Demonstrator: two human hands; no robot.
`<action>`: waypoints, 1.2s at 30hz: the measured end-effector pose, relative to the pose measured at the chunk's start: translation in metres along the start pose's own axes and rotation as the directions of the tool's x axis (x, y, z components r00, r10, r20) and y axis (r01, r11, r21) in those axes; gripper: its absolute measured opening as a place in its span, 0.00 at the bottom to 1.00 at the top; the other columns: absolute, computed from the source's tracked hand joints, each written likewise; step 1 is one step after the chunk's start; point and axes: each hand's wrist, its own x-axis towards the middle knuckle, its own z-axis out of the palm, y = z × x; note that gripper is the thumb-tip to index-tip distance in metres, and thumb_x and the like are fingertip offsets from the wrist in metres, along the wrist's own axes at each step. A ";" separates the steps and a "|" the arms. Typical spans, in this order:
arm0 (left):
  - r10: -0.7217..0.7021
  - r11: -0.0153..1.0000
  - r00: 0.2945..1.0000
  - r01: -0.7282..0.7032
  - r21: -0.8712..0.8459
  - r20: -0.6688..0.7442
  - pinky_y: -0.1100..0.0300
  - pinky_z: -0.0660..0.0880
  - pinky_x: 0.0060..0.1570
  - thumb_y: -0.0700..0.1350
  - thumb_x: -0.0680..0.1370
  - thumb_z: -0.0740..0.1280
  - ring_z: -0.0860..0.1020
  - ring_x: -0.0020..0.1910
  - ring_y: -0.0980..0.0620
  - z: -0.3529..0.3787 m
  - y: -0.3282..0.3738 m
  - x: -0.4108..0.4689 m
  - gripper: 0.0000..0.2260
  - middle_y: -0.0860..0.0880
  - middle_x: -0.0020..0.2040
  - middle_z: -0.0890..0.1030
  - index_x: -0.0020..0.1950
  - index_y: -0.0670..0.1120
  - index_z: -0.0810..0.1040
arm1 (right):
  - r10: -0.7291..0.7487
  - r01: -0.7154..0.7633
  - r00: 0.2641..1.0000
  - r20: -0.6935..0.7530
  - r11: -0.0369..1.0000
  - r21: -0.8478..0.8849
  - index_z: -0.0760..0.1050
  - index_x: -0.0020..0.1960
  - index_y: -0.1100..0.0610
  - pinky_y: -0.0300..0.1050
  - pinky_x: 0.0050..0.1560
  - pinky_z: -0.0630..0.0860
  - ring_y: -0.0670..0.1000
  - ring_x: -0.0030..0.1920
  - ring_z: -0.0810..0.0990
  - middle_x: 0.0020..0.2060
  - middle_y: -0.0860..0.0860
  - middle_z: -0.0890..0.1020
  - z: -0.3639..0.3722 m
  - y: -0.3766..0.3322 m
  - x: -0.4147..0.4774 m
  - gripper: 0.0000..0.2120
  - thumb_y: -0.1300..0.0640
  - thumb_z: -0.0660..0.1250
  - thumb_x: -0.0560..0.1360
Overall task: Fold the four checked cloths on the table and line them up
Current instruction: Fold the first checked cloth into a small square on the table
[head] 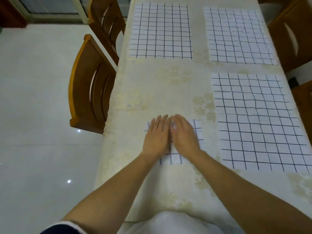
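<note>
A small folded cloth [175, 157] is pressed flat under both hands on the table [152, 85], toward its near edge and left of the middle. The left hand [156, 137] and the right hand [184, 135] are laid palm down side by side, fingers straight and together, touching along their inner edges; nothing is gripped by either. Most of the folded cloth is hidden beneath them. Three cloths are spread out unfolded: one [161, 31] by the far left corner, one [239, 35] by the far right corner, and the third [260, 122] along the right edge, just beside the right hand. Wooden chairs [87, 92] are drawn up at the left edge.
</note>
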 end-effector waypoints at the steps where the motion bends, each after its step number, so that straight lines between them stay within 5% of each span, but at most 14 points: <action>1: -0.023 1.000 0.997 0.022 0.015 0.074 0.45 0.47 0.81 0.47 0.84 0.60 0.54 0.82 0.41 0.009 0.004 -0.004 0.28 0.41 0.82 0.59 0.82 0.40 0.56 | -0.019 0.022 0.996 0.091 0.999 -0.027 0.61 0.77 0.60 0.50 0.77 0.57 0.53 0.77 0.60 0.77 0.53 0.63 0.011 -0.004 -0.006 0.23 0.58 0.56 0.83; 3: -0.077 0.995 0.986 0.066 0.076 0.146 0.47 0.39 0.80 0.53 0.86 0.51 0.44 0.83 0.46 0.021 0.001 -0.011 0.28 0.47 0.84 0.49 0.84 0.44 0.47 | -0.015 0.039 0.979 0.205 0.993 -0.111 0.50 0.80 0.58 0.48 0.79 0.48 0.50 0.79 0.49 0.79 0.50 0.52 0.027 0.003 -0.015 0.25 0.54 0.49 0.85; 6: -0.113 0.990 0.985 0.100 0.102 0.130 0.48 0.39 0.80 0.60 0.85 0.41 0.40 0.82 0.50 0.018 -0.008 -0.018 0.29 0.53 0.83 0.42 0.84 0.50 0.42 | -0.019 0.077 0.984 0.177 0.942 -0.326 0.44 0.81 0.51 0.52 0.79 0.44 0.49 0.79 0.42 0.80 0.46 0.47 0.028 0.030 -0.026 0.28 0.43 0.38 0.84; 13: -0.226 0.968 0.954 0.197 0.157 0.196 0.46 0.37 0.80 0.66 0.83 0.37 0.32 0.80 0.50 -0.003 -0.037 -0.039 0.31 0.55 0.81 0.32 0.81 0.55 0.32 | 0.122 0.000 0.967 0.223 0.879 -0.477 0.34 0.79 0.50 0.57 0.78 0.43 0.51 0.78 0.33 0.78 0.44 0.35 -0.006 0.081 -0.024 0.30 0.38 0.34 0.82; 16: -0.230 0.959 0.944 0.179 0.221 0.235 0.44 0.36 0.79 0.67 0.82 0.34 0.30 0.79 0.48 -0.014 -0.043 -0.047 0.33 0.53 0.80 0.29 0.80 0.51 0.29 | 0.187 -0.046 0.961 0.205 0.836 -0.547 0.36 0.80 0.55 0.60 0.77 0.40 0.56 0.78 0.34 0.78 0.51 0.34 -0.008 0.071 -0.022 0.33 0.39 0.32 0.81; 19: -0.200 0.972 0.973 0.182 0.150 0.116 0.46 0.37 0.80 0.62 0.84 0.40 0.35 0.81 0.45 -0.019 -0.029 -0.031 0.31 0.50 0.82 0.34 0.82 0.48 0.35 | 0.057 0.001 0.992 0.112 0.885 -0.466 0.49 0.80 0.60 0.61 0.77 0.48 0.57 0.80 0.46 0.80 0.56 0.48 -0.004 0.032 -0.013 0.31 0.45 0.42 0.82; 23: -0.048 0.998 0.985 0.041 0.048 0.164 0.49 0.44 0.81 0.54 0.86 0.43 0.49 0.83 0.46 0.005 -0.007 -0.022 0.27 0.49 0.83 0.47 0.83 0.46 0.49 | -0.045 0.147 0.973 0.228 0.880 -0.452 0.45 0.80 0.56 0.57 0.77 0.46 0.55 0.80 0.47 0.80 0.52 0.50 0.029 0.013 -0.021 0.28 0.47 0.40 0.83; 32: -0.136 0.982 0.956 0.095 0.164 0.258 0.47 0.35 0.79 0.74 0.79 0.39 0.30 0.79 0.50 -0.006 -0.039 -0.036 0.37 0.55 0.80 0.29 0.80 0.57 0.30 | 0.118 0.068 0.930 0.347 0.875 -0.480 0.26 0.76 0.46 0.57 0.77 0.36 0.50 0.76 0.29 0.75 0.40 0.28 -0.021 0.077 -0.006 0.34 0.32 0.35 0.79; 34: -0.145 0.975 0.950 0.091 0.202 0.275 0.45 0.33 0.78 0.74 0.78 0.38 0.28 0.78 0.48 -0.013 -0.040 -0.039 0.39 0.53 0.79 0.27 0.79 0.54 0.27 | 0.099 0.100 0.926 0.364 0.866 -0.489 0.32 0.79 0.48 0.57 0.78 0.39 0.53 0.78 0.35 0.78 0.43 0.34 -0.033 0.083 0.004 0.37 0.30 0.40 0.78; 36: -0.100 0.974 0.954 0.036 0.226 0.282 0.46 0.30 0.77 0.72 0.80 0.40 0.28 0.78 0.46 -0.019 -0.039 -0.035 0.38 0.50 0.79 0.27 0.80 0.51 0.29 | 0.032 0.104 0.955 0.294 0.894 -0.435 0.52 0.80 0.52 0.57 0.77 0.50 0.57 0.78 0.53 0.79 0.51 0.54 -0.038 0.082 0.017 0.38 0.31 0.52 0.78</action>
